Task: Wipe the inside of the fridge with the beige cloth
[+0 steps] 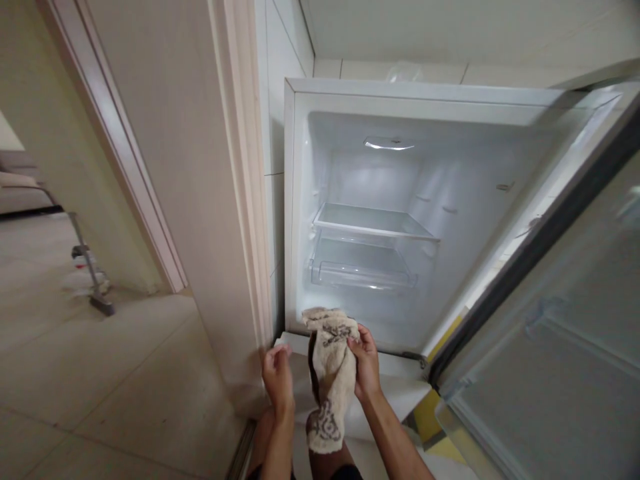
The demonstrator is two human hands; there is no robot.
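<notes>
A beige cloth (333, 373) with dark patterns hangs down in folds in front of the open fridge (290, 200). My right hand (367, 360) grips its right side, thumb on top. To the left of the cloth, my left hand (278, 377) is closed with its fingers curled, by the left corner of the white ledge (295, 343) below the fridge compartment. Whatever its fingers may hold is too small or hidden to make out. Inside the fridge are a glass shelf (370, 219) and, beneath it, a clear drawer (363, 272).
The fridge door (560, 320) stands wide open on the right. A wooden door frame (235, 167) rises close on the left. Farther left, a broom (101, 305) rests on the tiled floor (100, 373). Something yellow (430, 420) shows below the door hinge.
</notes>
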